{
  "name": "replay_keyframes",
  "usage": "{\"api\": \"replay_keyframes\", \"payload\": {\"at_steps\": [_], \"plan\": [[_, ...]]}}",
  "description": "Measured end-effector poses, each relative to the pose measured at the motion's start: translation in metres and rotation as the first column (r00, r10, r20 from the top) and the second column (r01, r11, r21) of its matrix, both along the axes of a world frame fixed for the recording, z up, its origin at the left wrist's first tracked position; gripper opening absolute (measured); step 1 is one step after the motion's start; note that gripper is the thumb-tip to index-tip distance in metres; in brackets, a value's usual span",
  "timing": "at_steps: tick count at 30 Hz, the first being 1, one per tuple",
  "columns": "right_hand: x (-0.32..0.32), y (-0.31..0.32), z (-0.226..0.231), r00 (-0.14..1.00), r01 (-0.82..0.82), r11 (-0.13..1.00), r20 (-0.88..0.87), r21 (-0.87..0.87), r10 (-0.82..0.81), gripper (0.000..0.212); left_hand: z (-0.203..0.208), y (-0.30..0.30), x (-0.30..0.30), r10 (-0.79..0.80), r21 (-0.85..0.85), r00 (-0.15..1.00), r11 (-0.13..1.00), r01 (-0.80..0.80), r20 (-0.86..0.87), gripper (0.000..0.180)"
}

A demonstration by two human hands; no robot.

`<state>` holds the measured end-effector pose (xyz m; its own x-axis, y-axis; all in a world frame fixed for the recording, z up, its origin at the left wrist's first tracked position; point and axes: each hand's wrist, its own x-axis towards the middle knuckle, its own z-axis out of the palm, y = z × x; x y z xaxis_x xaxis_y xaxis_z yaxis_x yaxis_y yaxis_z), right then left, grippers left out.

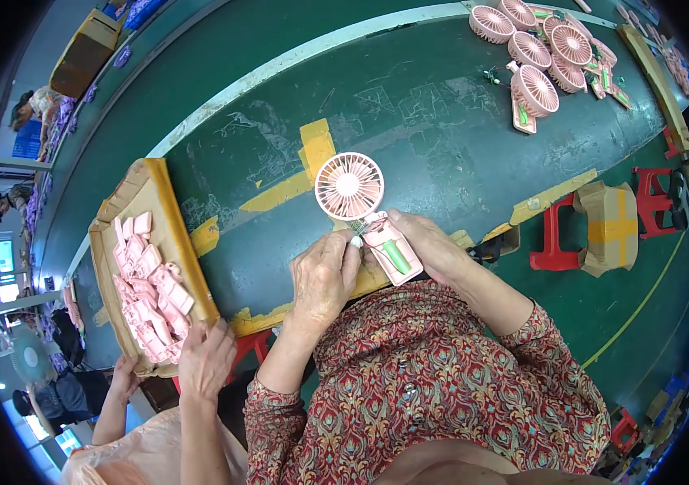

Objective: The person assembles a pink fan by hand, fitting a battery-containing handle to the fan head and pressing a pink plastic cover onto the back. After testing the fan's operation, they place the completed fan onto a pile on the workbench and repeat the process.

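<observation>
Seen from the head camera, a pink handheld fan (364, 206) lies on the green counter (441, 137) just in front of the person, its round grille pointing away and its handle toward the body. The handle is open, and a green cell (397, 256) shows inside it. The right hand (429, 242) has its grip closed around the far side of the handle, steadying it against the counter edge. The left hand (324, 275) pinches narrowly at the neck, where handle meets grille, and seems to hold a small white part (356, 241) there; what that part is cannot be made out. The step in hand looks like an assembly step on the open handle, probably seating something or tucking wires at the neck. The next move would call for a firm hold from the right hand while the left fingertips press precisely, without shifting the cell. To the left sits a cardboard tray (162, 218) of pink plastic covers (150, 291), with another person's hand (207, 360) at its near corner. Well apart, at the far right of the counter, lies a cluster of similar pink fans (542, 52).
</observation>
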<state>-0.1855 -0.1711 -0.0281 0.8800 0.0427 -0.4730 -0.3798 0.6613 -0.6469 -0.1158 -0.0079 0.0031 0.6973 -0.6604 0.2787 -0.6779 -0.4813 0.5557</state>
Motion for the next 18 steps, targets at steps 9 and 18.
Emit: {"api": "replay_keyframes", "payload": {"at_steps": [9,18], "plan": [[-0.001,0.004,-0.003,1.000,0.026,0.996,-0.001,-0.083,-0.026,0.041,0.002,-0.003,-0.004,-0.013,-0.088,0.982,0.996,-0.004,-0.191,0.008],[-0.003,0.002,-0.009,0.999,0.040,0.999,-0.006,-0.006,-0.040,0.034,-0.009,-0.003,-0.007,-0.019,-0.114,0.956,0.993,-0.015,-0.293,0.009]]}}
